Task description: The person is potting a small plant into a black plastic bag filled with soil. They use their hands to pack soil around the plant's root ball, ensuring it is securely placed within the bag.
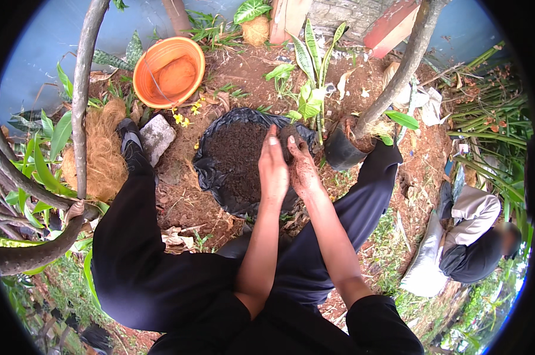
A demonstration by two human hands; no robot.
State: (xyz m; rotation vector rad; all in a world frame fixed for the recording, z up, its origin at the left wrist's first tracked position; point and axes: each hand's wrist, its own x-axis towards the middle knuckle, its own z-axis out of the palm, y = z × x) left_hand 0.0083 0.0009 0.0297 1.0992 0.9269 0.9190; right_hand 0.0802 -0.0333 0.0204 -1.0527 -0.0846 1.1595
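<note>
My left hand [273, 168] and my right hand [305, 171] are cupped toward each other, fingers pointing away from me. Pressed between the palms is a dark clump of soil [286, 147], mostly covered by the fingers. Dirt smears the right hand. Both hands are above the right side of a black plastic sheet [206, 173] with crumpled edges, which holds a heap of dark loose soil [235, 155]. This sheet lies on the ground between my legs.
An orange bucket [141, 80] stands at the far left near a grey stone block [157, 139] and brown coir fibre [99, 154]. A black plant pot [341, 149] and a variegated plant [312, 62] are at right. Crooked branches rise on both sides. Another person [477, 242] sits far right.
</note>
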